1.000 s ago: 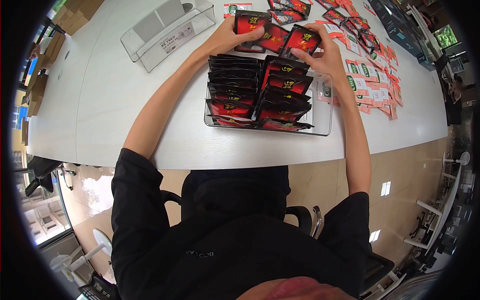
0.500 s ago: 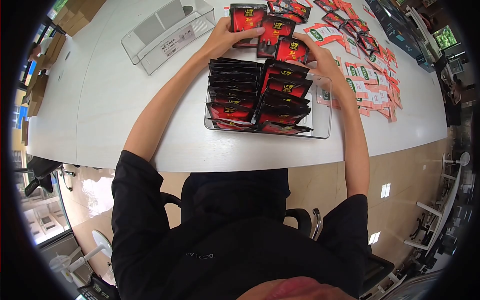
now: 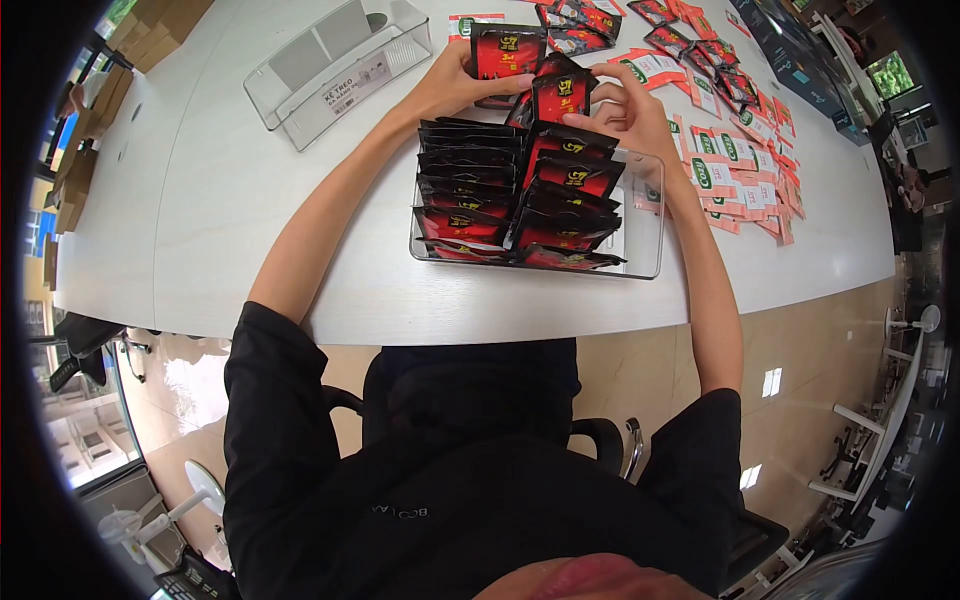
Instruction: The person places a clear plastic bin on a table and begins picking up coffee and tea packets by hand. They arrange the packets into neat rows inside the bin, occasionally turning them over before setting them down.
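Note:
Two rows of black and red sachets stand upright in a clear plastic box near the table's front edge. Just behind the box, my left hand is closed on a red and black sachet, its thumb across the lower part. My right hand has its fingers bent round the right side of another red sachet, which stands right behind the box's right row. The sachets in my two hands are close together.
An upturned clear holder with a label lies at the back left. More red and black sachets lie behind my hands. Orange and white Cozy packets are spread on the right, near dark boxes.
My right hand has drawn its sachet left and turned it more upright, against the middle sachet. My left hand's sachet has shifted slightly right and down.

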Tool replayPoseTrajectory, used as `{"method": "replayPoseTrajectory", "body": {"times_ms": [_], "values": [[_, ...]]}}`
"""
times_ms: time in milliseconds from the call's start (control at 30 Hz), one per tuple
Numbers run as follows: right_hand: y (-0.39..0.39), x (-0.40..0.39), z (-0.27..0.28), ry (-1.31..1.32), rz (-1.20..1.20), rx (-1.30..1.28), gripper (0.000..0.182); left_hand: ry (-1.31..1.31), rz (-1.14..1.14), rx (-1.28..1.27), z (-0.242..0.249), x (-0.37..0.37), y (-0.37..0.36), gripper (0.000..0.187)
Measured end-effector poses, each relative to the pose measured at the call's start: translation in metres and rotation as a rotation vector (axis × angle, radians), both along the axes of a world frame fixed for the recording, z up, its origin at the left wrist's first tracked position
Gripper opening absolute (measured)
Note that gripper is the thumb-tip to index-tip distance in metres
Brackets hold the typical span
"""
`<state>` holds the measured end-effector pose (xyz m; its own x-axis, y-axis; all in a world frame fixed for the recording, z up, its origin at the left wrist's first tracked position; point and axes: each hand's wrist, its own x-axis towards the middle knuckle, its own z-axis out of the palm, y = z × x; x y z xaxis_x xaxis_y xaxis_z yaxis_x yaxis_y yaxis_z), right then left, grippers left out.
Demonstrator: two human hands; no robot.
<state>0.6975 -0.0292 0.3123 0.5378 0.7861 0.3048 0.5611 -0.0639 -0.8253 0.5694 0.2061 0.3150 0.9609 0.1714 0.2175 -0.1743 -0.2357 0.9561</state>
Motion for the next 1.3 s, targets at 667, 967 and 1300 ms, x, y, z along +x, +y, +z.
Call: {"method": "replayPoseTrajectory", "body": {"times_ms": [667,967,1300], "values": [[-0.003,0.006,-0.001,0.243,0.021,-0.014,0.041,0.053,-0.12,0.282,0.0,-0.001,-0.003,0.051],[-0.005,0.008,0.004,0.016,-0.12,0.027,0.023,-0.091,-0.055,0.168,-0.013,0.008,-0.001,0.059],[-0.008,0.019,-0.002,-0.069,-0.206,0.044,0.034,-0.174,0.035,0.185,-0.024,0.018,0.009,0.043]]}}
